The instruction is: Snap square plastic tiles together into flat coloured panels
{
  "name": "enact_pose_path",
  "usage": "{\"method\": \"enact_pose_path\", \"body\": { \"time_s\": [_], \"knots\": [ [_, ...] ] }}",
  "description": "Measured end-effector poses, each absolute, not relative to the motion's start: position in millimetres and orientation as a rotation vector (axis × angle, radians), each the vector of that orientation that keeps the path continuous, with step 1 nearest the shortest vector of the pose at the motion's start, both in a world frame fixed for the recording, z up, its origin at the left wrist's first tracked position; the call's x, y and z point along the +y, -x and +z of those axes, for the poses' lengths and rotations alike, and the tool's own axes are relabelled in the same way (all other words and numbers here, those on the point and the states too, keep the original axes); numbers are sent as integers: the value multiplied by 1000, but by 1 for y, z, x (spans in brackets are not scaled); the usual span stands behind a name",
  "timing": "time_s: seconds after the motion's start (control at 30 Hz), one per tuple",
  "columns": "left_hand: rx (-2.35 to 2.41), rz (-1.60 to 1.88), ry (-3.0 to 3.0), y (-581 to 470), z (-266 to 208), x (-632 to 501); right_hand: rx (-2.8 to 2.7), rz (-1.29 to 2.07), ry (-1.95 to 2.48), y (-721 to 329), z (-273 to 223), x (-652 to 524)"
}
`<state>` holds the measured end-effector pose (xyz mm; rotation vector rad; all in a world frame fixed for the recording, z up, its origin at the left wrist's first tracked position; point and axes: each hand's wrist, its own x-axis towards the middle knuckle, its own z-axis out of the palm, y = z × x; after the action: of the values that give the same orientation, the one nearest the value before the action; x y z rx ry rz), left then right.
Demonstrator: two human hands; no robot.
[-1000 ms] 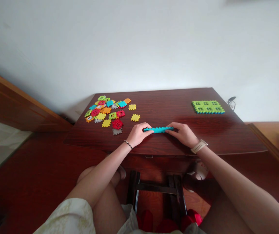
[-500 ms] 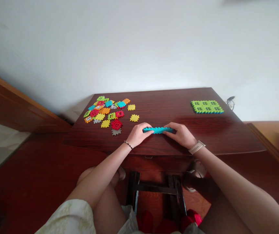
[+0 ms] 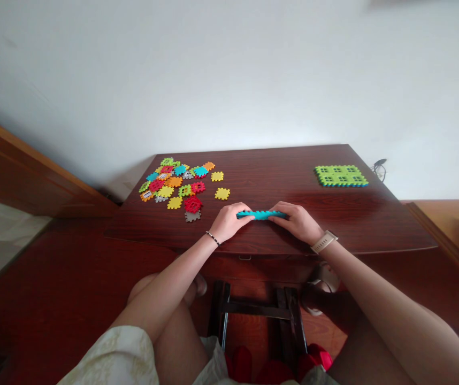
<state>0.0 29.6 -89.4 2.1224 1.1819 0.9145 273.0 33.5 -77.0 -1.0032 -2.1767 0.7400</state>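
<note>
A blue strip of toothed interlocking tiles (image 3: 261, 215) is held crosswise near the front middle of the table, seen almost edge-on. My left hand (image 3: 231, 220) pinches its left end between thumb and fingers. At the other end, my right hand (image 3: 296, 220) grips it the same way. Whether the strip touches the tabletop I cannot tell. Left of my left hand lie a red tile (image 3: 193, 203) and a grey tile (image 3: 192, 216). Two yellow tiles lie apart from the heap, the nearer yellow tile (image 3: 222, 193) just beyond my left hand.
A heap of loose tiles (image 3: 166, 191) in several colours covers the left side of the dark wooden table (image 3: 269, 171). On the right lies a joined green panel (image 3: 341, 175) with window openings and blue edges below. A white wall (image 3: 245, 80) stands behind the table.
The blue strip looks slightly tipped, with less of its upper face showing. Both hands keep their grip in nearly the same place. The view has shifted very slightly.
</note>
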Motion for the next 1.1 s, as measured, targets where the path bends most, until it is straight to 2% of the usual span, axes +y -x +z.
{"method": "enact_pose_path", "body": {
  "time_s": [0.53,0.77,1.1],
  "knots": [
    [1138,893,-2159,-1,-87,32,-2162,764,1020,-272,-76,32],
    [1130,883,-2155,2,-82,33,-2159,620,1071,-273,-74,33],
    [1103,932,-2138,8,-73,31,-2140,637,1014,-274,-75,32]
  ]
}}
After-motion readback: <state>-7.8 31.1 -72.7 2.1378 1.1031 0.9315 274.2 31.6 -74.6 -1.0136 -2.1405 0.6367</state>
